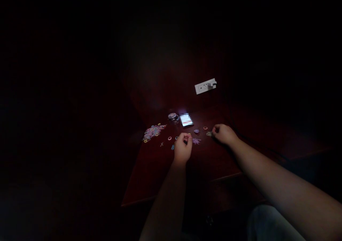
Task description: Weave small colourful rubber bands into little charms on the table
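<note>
My left hand (183, 147) is above the dark red table, its thumb and fingers closed together in a pinch. Whatever lies between its fingertips is too small to make out. Beside it are a small heap of purple pieces (196, 141) and a few blue pieces (172, 147), partly behind the hand. My right hand (223, 134) is curled shut at the edge of a small group of pale yellowish pieces (208, 134); its fingertips are too dim to show a held thing. Just past them lies a pinkish ring (205, 128), with a purple bundle (196, 131) to its left.
A large heap of pastel pieces and rings (154, 131) lies at the table's left edge. Behind are a round clear container (173, 118) and a lit phone (186, 119). A white socket strip (205, 86) with a plug is on the wall. A pink ring (169, 138) lies nearer.
</note>
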Motion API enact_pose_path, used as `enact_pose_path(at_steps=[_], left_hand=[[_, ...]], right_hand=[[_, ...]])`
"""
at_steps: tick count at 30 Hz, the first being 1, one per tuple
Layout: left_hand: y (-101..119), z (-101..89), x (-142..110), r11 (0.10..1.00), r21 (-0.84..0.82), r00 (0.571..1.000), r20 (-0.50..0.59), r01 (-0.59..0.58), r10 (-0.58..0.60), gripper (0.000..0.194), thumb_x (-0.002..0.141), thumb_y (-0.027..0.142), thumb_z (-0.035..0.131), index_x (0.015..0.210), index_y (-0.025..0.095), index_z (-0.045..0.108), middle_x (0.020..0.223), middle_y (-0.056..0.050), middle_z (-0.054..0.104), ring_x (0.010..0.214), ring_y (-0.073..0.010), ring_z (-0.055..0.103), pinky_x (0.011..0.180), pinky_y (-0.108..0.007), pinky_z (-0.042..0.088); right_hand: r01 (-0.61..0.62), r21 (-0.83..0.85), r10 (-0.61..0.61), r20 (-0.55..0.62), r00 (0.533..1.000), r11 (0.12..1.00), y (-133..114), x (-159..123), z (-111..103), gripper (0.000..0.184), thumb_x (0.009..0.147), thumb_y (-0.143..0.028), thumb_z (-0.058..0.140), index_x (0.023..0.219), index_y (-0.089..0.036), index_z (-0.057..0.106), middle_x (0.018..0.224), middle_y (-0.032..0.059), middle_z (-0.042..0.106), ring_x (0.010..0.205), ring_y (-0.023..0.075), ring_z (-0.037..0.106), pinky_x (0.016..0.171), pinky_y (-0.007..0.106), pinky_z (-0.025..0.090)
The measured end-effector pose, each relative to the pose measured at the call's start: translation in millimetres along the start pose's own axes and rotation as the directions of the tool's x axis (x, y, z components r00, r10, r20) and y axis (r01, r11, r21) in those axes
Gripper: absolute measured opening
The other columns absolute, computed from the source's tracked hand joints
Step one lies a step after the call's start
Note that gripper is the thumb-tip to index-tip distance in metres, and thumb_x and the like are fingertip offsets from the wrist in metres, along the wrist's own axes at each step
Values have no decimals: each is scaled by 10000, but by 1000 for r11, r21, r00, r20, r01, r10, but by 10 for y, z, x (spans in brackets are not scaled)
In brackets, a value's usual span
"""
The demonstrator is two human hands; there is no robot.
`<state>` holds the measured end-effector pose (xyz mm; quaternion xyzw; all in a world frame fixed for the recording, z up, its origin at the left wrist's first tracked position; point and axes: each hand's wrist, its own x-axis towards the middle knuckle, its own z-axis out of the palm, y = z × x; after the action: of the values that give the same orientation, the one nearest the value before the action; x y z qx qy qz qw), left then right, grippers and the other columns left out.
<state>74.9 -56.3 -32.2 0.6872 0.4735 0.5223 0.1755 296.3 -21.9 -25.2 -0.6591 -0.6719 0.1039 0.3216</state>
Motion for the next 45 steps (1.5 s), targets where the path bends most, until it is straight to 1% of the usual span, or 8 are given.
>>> enact_pose_path(at_steps=[10,15,20,23,26,33,40,45], left_hand=[[-20,-17,-11,999,46,999,-23,-24,25,118,855,270,542,860,173,608,786,-22,617,687,-111,560,642,-211,430],[-50,-100,5,990,137,990,-135,-21,40,116,851,273,534,856,183,608,789,-26,627,723,-129,585,688,-234,457],[-336,-700,61,947,307,965,-262,97,-13,137,827,274,535,902,188,612,826,-34,658,774,-154,619,748,-266,487],[-581,-1129,68,817,471,926,-325,334,-191,201,801,213,517,967,182,627,914,-50,683,815,-158,635,782,-268,491],[-725,-1323,53,753,511,906,-309,415,-289,219,784,187,520,939,172,674,955,-80,701,832,-176,645,787,-285,489],[-683,-1219,52,667,617,905,-216,418,-367,203,775,367,618,901,256,732,1088,-90,699,974,-255,625,827,-340,464],[-613,-1189,54,617,680,911,-205,396,-358,202,845,316,532,814,215,704,1024,-113,705,972,-253,624,850,-335,453],[-599,-1140,41,617,690,920,-212,379,-329,239,892,286,443,879,187,660,1044,-144,679,1037,-280,598,868,-359,446]], right_hand=[[-56,16,56,-16,998,998,23,30,29,126,763,-252,537,714,-201,642,740,57,684,628,160,583,594,255,364],[-111,73,115,-54,992,991,40,53,4,160,794,-263,493,743,-198,630,768,61,694,674,166,608,599,249,366],[-130,91,137,-80,987,987,31,45,11,205,831,-283,448,770,-195,622,777,73,688,680,168,601,589,250,350],[-117,87,125,-94,988,989,0,25,24,201,834,-298,448,770,-199,611,774,73,678,667,170,584,578,256,334],[-72,89,81,-101,992,993,-48,-6,38,176,827,-283,454,767,-201,597,759,63,669,658,166,572,581,256,330],[64,98,-55,-85,995,993,-164,-76,85,175,825,-281,470,714,-198,578,701,40,656,607,147,565,575,245,341],[129,105,-122,-76,990,986,-178,-108,85,186,833,-286,457,700,-200,556,709,42,657,605,149,569,590,247,354],[213,67,-207,-92,974,975,-224,-148,112,200,851,-284,448,701,-198,547,737,52,660,667,165,592,640,253,383]])
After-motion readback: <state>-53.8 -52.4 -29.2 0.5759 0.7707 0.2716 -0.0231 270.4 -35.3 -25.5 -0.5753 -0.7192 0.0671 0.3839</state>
